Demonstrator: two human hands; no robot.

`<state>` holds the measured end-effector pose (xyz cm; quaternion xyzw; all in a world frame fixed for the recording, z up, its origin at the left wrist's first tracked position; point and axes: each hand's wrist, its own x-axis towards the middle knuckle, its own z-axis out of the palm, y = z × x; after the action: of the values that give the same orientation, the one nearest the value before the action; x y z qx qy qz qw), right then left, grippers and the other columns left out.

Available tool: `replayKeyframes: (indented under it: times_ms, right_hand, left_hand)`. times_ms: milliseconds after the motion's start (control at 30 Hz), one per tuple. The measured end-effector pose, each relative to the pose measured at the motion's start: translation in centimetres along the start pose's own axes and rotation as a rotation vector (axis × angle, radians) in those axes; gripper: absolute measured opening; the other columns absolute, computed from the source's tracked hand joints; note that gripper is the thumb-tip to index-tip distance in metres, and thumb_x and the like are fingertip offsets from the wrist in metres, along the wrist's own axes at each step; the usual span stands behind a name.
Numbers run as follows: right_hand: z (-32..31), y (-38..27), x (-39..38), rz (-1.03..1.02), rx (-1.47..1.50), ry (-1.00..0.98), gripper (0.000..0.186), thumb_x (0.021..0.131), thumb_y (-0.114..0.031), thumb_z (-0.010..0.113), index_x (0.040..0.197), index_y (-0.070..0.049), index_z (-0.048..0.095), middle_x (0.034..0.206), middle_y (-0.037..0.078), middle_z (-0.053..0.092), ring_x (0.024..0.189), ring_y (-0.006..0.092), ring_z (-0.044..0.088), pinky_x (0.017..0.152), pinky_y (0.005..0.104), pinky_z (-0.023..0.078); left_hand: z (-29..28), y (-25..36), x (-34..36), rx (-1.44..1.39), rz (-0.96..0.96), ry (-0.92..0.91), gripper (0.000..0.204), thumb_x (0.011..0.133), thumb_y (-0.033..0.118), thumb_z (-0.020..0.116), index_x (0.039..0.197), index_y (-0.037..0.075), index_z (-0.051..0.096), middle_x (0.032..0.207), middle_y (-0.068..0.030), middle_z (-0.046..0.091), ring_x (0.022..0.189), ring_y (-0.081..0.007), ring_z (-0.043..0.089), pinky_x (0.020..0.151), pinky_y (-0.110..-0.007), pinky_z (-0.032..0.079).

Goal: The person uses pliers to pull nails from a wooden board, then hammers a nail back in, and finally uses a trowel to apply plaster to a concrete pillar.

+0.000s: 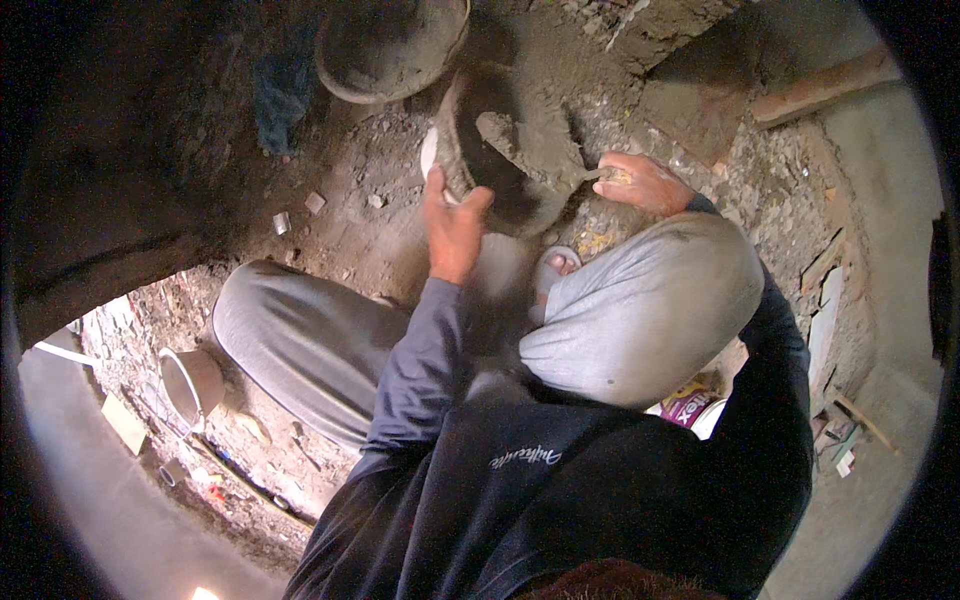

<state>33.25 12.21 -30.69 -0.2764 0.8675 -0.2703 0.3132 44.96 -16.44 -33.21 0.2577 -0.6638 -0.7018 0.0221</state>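
Far left, a pale bucket (192, 388) stands beyond my bent knee. Up ahead, a round basin (395, 97) sits on the dirt. My left hand (456, 232) pinches the near-left rim of a mortar-smeared pan (508, 190), in front of my knees. At its right side, my right hand (645, 185) closes round the handle of a trowel-like tool (592, 175).

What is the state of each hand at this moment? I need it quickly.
Left hand: closed on the near rim of the round pan.
Right hand: closed around the handle of what looks like a trowel.
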Motion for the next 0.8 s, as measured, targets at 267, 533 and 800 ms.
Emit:
replayKeyframes:
  times_ms: [267,533,800]
  right_hand:
    - [-12.6,-3.9,-8.1,0.142,-0.479,0.290,0.052,0.089,-0.046,0.065,0.118,-0.003,0.062,0.115,0.018,0.065,0.108,0.0351,0.061,0.090,0.0409,0.048]
    - [-20.4,-10.2,-13.4,0.532,0.329,-0.185,0.031,0.096,-0.034,0.060,0.098,-0.004,0.065,0.064,0.004,0.063,0.043,0.0068,0.053,0.040,0.0231,0.042]
    - [-30.9,-15.1,-17.4,0.422,-0.185,0.674,0.039,0.097,-0.047,0.056,0.110,-0.011,0.064,0.062,-0.007,0.044,0.045,0.0021,0.039,0.039,0.0202,0.033]
  left_hand:
    - [-1.8,0.5,1.7,-0.141,-0.176,0.131,0.055,0.078,0.002,0.065,0.129,-0.007,0.048,0.103,-0.0091,0.060,0.083,-0.0172,0.057,0.068,-0.029,0.048]
    - [-0.8,2.6,1.4,-0.206,-0.128,0.106,0.057,0.080,0.000,0.061,0.133,-0.006,0.044,0.109,-0.0098,0.061,0.089,-0.0185,0.059,0.076,-0.030,0.050]
    - [-1.0,1.8,1.4,-0.209,-0.085,0.090,0.057,0.080,0.000,0.060,0.133,-0.009,0.042,0.118,-0.0120,0.059,0.097,-0.0194,0.058,0.080,-0.030,0.049]
